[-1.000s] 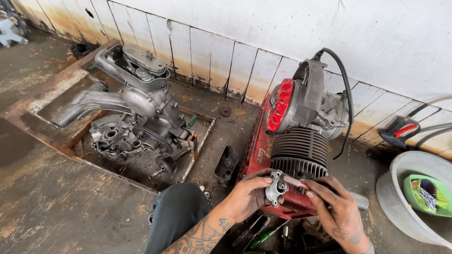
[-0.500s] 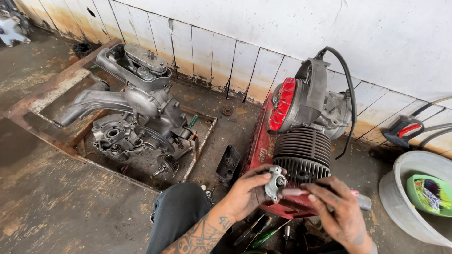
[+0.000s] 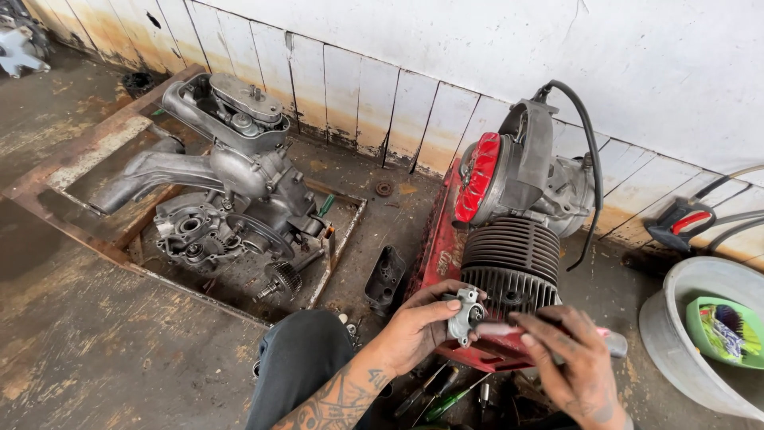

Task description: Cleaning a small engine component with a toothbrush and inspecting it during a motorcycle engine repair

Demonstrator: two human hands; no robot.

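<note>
So the left hand is pinching a small grey metal fitting between thumb and fingers, right in front of the black finned cylinder of the engine on the red stand. Right hand is curled around a pale, pinkish tool handle, tip meeting the fitting; whether the tip is seated I can't tell, fingers cover it. My read: fitting is being worked on in the hand, so keep the left grip firm and square to the tool, wrist braced on the knee, push along the axis, not sideways, or it slips toward the fins. Screwdrivers lie on the floor just below the hands. Second stripped engine sits well apart in the rusty frame, a grey basin off to the right.
</note>
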